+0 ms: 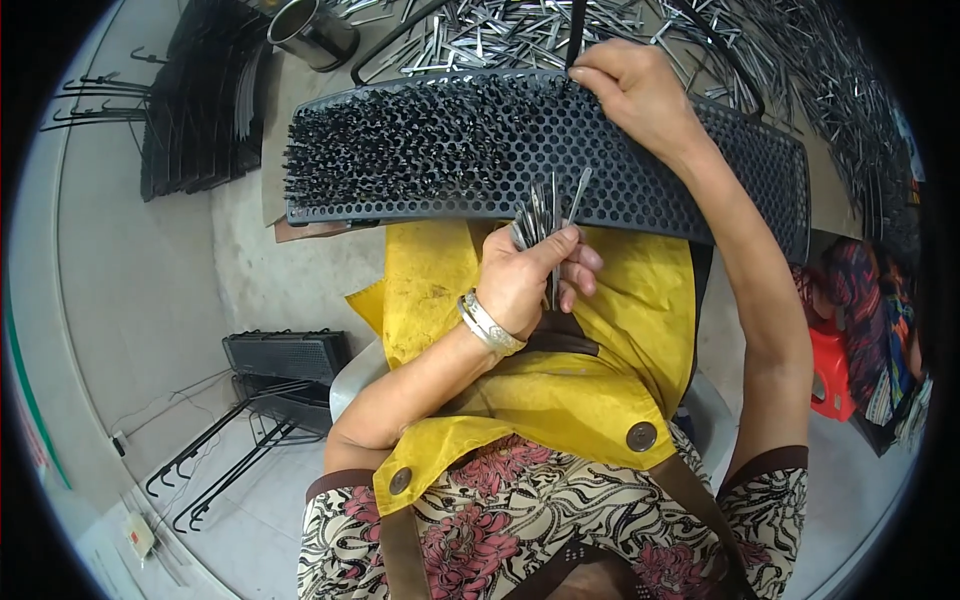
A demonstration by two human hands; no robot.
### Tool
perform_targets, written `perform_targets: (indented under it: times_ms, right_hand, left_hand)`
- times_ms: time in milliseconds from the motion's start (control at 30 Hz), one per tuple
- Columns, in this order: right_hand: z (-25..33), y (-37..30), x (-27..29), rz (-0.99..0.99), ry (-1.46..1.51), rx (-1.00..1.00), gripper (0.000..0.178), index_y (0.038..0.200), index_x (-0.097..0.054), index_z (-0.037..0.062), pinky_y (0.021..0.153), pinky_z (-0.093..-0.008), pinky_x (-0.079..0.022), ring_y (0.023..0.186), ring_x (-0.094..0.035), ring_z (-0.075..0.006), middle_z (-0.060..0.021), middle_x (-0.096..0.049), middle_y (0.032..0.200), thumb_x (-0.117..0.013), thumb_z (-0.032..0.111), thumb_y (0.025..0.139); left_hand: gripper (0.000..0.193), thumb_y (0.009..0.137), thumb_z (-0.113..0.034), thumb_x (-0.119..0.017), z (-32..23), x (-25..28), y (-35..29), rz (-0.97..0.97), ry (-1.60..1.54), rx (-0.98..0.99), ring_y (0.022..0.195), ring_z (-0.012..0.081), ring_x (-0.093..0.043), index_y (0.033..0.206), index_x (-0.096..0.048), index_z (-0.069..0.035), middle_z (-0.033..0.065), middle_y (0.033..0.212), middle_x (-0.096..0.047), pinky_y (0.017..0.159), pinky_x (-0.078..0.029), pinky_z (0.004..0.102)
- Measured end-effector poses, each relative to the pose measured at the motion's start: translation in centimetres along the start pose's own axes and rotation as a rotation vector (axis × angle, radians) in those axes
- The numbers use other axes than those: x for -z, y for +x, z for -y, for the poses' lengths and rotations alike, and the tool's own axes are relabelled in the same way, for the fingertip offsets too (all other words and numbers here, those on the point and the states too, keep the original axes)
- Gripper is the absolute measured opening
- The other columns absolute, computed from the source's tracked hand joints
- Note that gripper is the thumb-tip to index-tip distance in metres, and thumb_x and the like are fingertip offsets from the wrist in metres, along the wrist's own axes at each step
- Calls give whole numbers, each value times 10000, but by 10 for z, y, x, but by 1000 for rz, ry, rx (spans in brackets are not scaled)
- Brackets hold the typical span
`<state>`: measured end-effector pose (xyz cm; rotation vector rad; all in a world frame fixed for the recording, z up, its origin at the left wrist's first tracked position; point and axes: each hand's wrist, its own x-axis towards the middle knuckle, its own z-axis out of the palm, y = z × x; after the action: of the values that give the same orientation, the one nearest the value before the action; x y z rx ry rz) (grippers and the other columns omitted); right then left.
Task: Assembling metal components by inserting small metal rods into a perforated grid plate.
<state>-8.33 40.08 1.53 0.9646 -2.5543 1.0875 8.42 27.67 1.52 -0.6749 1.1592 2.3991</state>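
My left hand (527,272), with a silver bracelet at its wrist, is closed round a bundle of slim metal pieces (541,212). One flat-ended piece sticks out beyond the thumb. In front of me lies a long black perforated rack (640,170), its left part filled with dark upright pieces (390,140) standing in the holes. My right hand (640,95) reaches to the far edge of the rack, thumb and fingertips pinched together beside a black upright bar. Whatever is between those fingertips is hidden.
Loose metal pieces (480,40) are heaped behind the rack and to the right. A metal mug (312,35) stands at the back left. Black racks with hooked rods are stacked at left (200,120) and on the floor (285,365). A red stool (830,370) is at right.
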Motion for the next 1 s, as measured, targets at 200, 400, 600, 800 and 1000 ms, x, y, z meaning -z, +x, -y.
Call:
perform_targets:
  times_ms: [200, 400, 600, 800, 1000]
  right_hand:
    - [8, -5, -1, -32, -206, 61, 210, 902, -608, -19, 571, -319, -453, 628, -590, -254, -132, -603, 708, -614, 152, 779]
    - [58, -49, 22, 248, 706, -602, 156, 878, -611, -32, 436, -184, -418, 528, -528, -57, -22, -569, 609, -628, 94, 788]
    - [47, -46, 22, -152, 570, -599, 112, 889, -616, -24, 454, -164, -417, 533, -522, -53, -36, -588, 672, -601, 41, 799]
    - [14, -26, -2, -366, 250, -284, 134, 906, -620, -20, 483, -157, -417, 552, -517, -38, -12, -592, 687, -616, 54, 795]
    - [3, -16, -20, -302, -135, 210, 95, 829, -615, 14, 529, -281, -457, 590, -579, -218, -101, -589, 694, -636, 37, 739]
  left_hand:
    - [127, 867, -95, -489, 0, 0, 0, 5, 10, 0, 541, 173, -580, 841, -531, 21, 129, 718, -602, 389, -423, 236]
    - [123, 865, -99, -501, -5, 1, -1, 44, -59, -55, 545, 176, -583, 876, -537, 18, 128, 724, -601, 390, -421, 238]
    - [143, 865, -115, -503, -3, 5, 2, 129, -88, 81, 590, 195, -599, 911, -537, 16, 143, 763, -608, 435, -451, 253]
    - [208, 890, -182, -462, 0, 14, 0, 106, -233, 293, 709, 199, -585, 967, -513, 5, 130, 859, -596, 529, -472, 264]
    - [198, 871, -171, -501, 1, 15, -2, 64, -271, 277, 616, 197, -592, 936, -522, 15, 136, 774, -601, 472, -468, 277]
